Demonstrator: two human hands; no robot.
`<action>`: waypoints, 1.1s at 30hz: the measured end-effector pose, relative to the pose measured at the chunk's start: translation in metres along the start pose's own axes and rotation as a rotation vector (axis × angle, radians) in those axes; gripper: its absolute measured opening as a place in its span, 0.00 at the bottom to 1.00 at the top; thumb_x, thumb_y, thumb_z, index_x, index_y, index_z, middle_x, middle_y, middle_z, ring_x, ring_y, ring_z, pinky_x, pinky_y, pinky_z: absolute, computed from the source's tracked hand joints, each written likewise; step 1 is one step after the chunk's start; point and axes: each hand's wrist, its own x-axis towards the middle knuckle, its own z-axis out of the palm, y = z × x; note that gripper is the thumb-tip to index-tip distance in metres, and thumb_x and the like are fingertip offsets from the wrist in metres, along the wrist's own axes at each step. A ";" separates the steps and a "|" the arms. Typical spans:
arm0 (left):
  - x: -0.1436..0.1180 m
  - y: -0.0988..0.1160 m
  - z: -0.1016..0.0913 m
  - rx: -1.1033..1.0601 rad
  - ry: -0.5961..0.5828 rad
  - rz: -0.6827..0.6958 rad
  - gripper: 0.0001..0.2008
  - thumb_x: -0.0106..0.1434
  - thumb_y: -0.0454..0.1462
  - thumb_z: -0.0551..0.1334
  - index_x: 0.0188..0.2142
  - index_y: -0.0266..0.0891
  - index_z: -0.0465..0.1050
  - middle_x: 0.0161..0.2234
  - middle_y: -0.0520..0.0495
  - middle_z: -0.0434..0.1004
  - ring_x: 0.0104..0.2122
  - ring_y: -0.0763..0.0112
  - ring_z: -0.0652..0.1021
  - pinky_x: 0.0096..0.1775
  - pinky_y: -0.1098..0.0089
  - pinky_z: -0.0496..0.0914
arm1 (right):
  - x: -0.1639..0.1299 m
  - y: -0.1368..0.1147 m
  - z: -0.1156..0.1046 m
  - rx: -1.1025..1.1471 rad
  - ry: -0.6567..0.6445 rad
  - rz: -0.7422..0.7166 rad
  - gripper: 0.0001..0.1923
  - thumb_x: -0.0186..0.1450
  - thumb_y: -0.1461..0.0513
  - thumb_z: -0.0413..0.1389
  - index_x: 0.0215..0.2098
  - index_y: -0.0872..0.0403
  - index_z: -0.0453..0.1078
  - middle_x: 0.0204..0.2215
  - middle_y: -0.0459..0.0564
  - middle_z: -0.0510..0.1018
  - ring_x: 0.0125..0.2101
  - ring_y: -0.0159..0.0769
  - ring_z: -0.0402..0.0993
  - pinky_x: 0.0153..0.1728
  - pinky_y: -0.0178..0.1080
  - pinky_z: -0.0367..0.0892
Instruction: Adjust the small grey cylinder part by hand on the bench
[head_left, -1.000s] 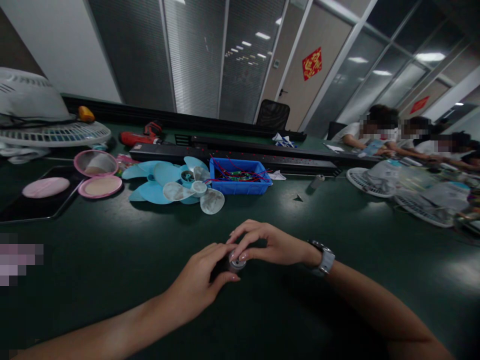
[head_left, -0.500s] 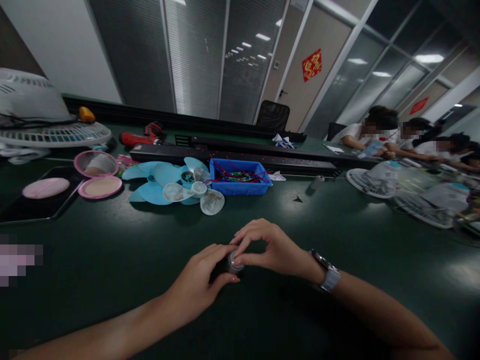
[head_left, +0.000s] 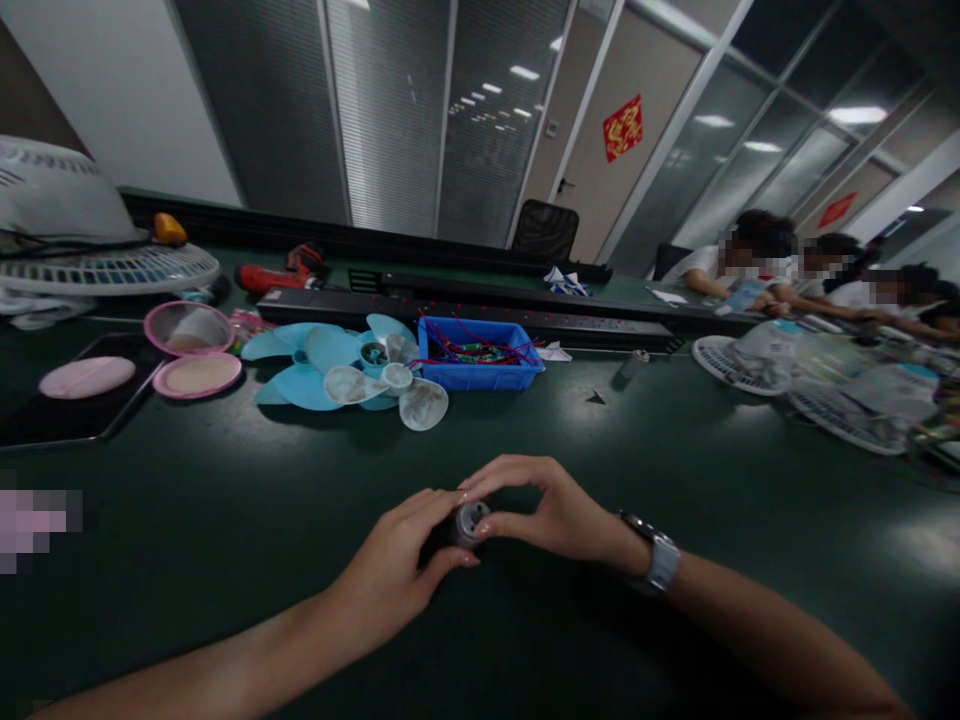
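A small motor (head_left: 470,520), a grey metal cylinder with dark holes in its top face, stands upright near the middle of the green table. My left hand (head_left: 409,540) grips its side, fingers behind and thumb in front. Over the top edge curves my right hand (head_left: 536,500), its thumb touching the right of the rim and its fingertips at the far side. The lower body of the motor is partly hidden by shadow and my fingers.
Light blue fan blades (head_left: 352,365) lie beside a blue bin (head_left: 484,376) of wired circuit parts. A second metal cylinder (head_left: 636,364) stands farther right. A red power drill (head_left: 281,272), a pink compact (head_left: 196,376), a puff (head_left: 86,377) and white fan housings (head_left: 757,355) surround the work spot. People sit at far right.
My right thumb and fingers have shifted from the middle of the motor's top out to its rim, so the top face now shows. My left hand stays in place.
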 end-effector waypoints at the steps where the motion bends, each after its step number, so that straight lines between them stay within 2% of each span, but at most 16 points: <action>1: 0.000 0.000 0.000 -0.001 -0.002 0.000 0.11 0.61 0.33 0.64 0.44 0.40 0.72 0.39 0.47 0.77 0.39 0.63 0.77 0.41 0.64 0.71 | 0.001 0.001 -0.004 0.043 -0.064 -0.003 0.12 0.62 0.62 0.63 0.45 0.51 0.75 0.45 0.50 0.80 0.46 0.35 0.77 0.48 0.40 0.70; 4: 0.002 0.001 -0.001 -0.010 -0.004 0.003 0.11 0.61 0.32 0.64 0.45 0.40 0.72 0.40 0.46 0.77 0.40 0.62 0.77 0.42 0.63 0.71 | 0.006 0.001 -0.014 0.033 -0.162 -0.007 0.11 0.65 0.64 0.60 0.46 0.51 0.76 0.47 0.50 0.79 0.48 0.34 0.76 0.50 0.40 0.69; 11: 0.001 -0.001 0.000 -0.010 -0.007 0.008 0.13 0.61 0.32 0.64 0.46 0.41 0.71 0.40 0.47 0.77 0.39 0.63 0.77 0.42 0.64 0.71 | 0.012 -0.010 -0.018 -0.277 -0.141 -0.104 0.05 0.64 0.61 0.61 0.39 0.49 0.77 0.41 0.45 0.82 0.43 0.33 0.77 0.46 0.40 0.66; 16: 0.000 0.001 0.000 -0.016 0.000 0.020 0.14 0.61 0.32 0.64 0.48 0.41 0.71 0.41 0.47 0.77 0.41 0.63 0.76 0.43 0.64 0.71 | 0.002 -0.009 -0.007 -0.343 0.006 -0.114 0.05 0.63 0.59 0.62 0.37 0.51 0.75 0.39 0.46 0.82 0.41 0.34 0.78 0.44 0.39 0.65; 22: 0.000 -0.003 0.001 -0.024 0.005 0.019 0.13 0.62 0.32 0.63 0.47 0.40 0.71 0.43 0.45 0.77 0.42 0.62 0.76 0.44 0.63 0.71 | -0.005 -0.001 0.017 -0.341 0.208 -0.118 0.07 0.62 0.60 0.62 0.28 0.52 0.69 0.37 0.47 0.81 0.38 0.34 0.77 0.40 0.38 0.65; 25: -0.001 -0.005 0.002 -0.025 0.010 0.026 0.13 0.62 0.32 0.63 0.47 0.41 0.71 0.43 0.45 0.76 0.43 0.61 0.76 0.44 0.63 0.71 | -0.005 0.000 0.021 -0.318 0.255 -0.095 0.08 0.61 0.60 0.63 0.28 0.52 0.69 0.36 0.47 0.81 0.38 0.35 0.77 0.40 0.39 0.66; 28: -0.001 -0.004 0.002 -0.031 0.004 0.015 0.13 0.62 0.32 0.64 0.46 0.41 0.71 0.41 0.46 0.76 0.41 0.62 0.76 0.43 0.63 0.71 | -0.002 -0.002 0.014 -0.166 0.158 -0.024 0.07 0.61 0.59 0.64 0.36 0.52 0.72 0.39 0.48 0.80 0.40 0.35 0.77 0.42 0.40 0.68; 31: 0.000 -0.002 0.001 -0.036 -0.004 0.008 0.13 0.62 0.32 0.64 0.46 0.42 0.71 0.40 0.48 0.76 0.40 0.63 0.76 0.43 0.64 0.71 | 0.001 -0.002 -0.001 0.015 -0.010 -0.003 0.14 0.62 0.62 0.63 0.47 0.52 0.73 0.43 0.50 0.80 0.44 0.35 0.76 0.47 0.41 0.70; 33: 0.001 0.000 0.000 -0.033 -0.010 0.006 0.12 0.62 0.32 0.64 0.45 0.41 0.72 0.40 0.47 0.76 0.40 0.63 0.76 0.43 0.64 0.71 | 0.004 -0.001 -0.009 0.074 -0.110 -0.010 0.14 0.64 0.64 0.61 0.49 0.52 0.73 0.46 0.51 0.79 0.47 0.35 0.75 0.50 0.42 0.70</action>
